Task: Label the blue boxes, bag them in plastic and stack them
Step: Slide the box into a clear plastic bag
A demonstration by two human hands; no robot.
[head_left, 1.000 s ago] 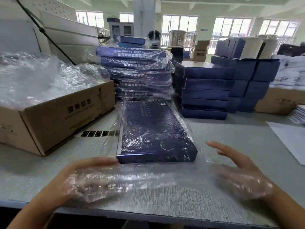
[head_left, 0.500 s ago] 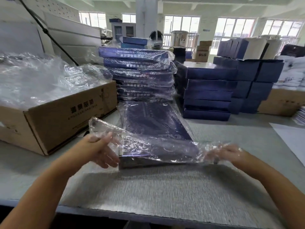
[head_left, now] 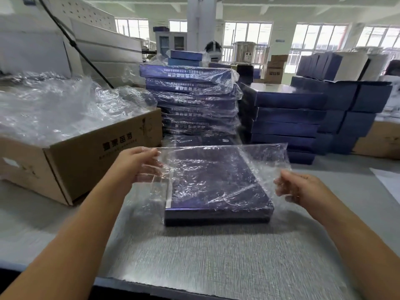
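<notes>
One box [head_left: 216, 187] flat on the table [head_left: 216, 256], inside one clear bag [head_left: 259, 156]. Left hand [head_left: 136, 164] pinching the bag's left edge, right hand [head_left: 300, 189] gripping its right edge. Behind, a bagged pile [head_left: 194, 100], at least six high; beside it a bare pile [head_left: 285, 118], five high.

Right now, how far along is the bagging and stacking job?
Done: a stack of bagged boxes stands behind. In hand: the left hand and right hand pinch the open end of the plastic bag over the blue box lying on the table. Left: close it, stack it, then bag the bare boxes piled at right.
</notes>
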